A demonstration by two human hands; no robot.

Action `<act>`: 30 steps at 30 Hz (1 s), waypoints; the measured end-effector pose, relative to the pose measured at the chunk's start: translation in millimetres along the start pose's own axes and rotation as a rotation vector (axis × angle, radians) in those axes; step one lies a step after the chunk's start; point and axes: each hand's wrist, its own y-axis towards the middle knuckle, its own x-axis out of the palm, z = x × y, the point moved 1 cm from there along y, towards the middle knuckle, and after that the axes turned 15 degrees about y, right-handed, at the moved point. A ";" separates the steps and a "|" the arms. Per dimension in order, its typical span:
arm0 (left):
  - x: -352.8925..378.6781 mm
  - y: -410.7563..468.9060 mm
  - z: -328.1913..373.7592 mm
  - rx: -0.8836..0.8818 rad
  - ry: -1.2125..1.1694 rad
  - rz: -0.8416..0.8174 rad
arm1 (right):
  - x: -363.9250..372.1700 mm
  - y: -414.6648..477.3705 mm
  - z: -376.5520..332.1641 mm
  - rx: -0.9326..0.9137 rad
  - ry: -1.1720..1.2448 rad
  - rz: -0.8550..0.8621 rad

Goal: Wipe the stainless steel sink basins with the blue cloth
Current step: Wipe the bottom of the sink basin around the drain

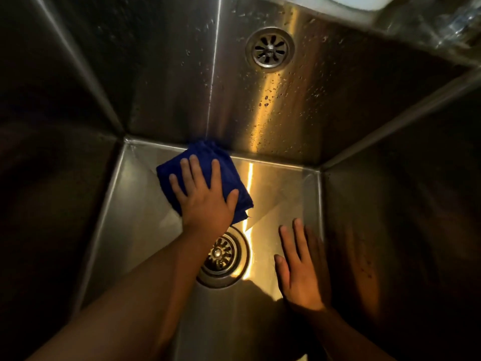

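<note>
Currently the left hand [205,201] is pressing the folded blue cloth [203,178] flat beyond the drain [221,256], at the basin's [145,230] far wall; the right hand [302,272] is resting spread and empty beside the drain. Next, probably, sweeping toward it.

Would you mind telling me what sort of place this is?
Probably a kitchen or scullery sink: a deep stainless steel basin, a round metal drain strainer, and a folded blue cloth under the left hand.

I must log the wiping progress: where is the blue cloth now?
In the head view, the blue cloth lies left of centre on the basin floor, against the far wall, under the left hand, beyond the drain.
</note>
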 end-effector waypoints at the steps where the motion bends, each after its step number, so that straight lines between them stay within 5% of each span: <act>1: 1.1 0.1 9.8 0.021 -0.001 0.002 | -0.4 -0.4 -0.3 -0.010 0.006 -0.004; 7: -15.4 -13.3 49.7 0.405 -0.256 0.016 | -14.0 25.2 -18.8 0.130 0.165 0.156; 9: -22.3 -10.0 23.4 0.277 -0.357 0.113 | -17.1 51.7 -41.4 0.076 0.135 0.152; 13: -1.1 9.0 -62.8 0.028 -0.113 0.200 | -4.7 115.9 -87.5 -0.131 -0.023 -0.066; 16: 20.4 9.1 -108.0 0.060 0.005 0.130 | 7.0 146.0 -78.5 -0.182 -0.162 -0.248; 24: 27.4 -3.4 -118.7 0.122 0.101 0.164 | -10.9 56.8 2.2 0.017 -0.165 -0.113; 30: 26.6 -3.5 -118.5 0.104 0.084 0.189 | 9.5 -19.5 -44.0 -0.107 -0.136 -0.192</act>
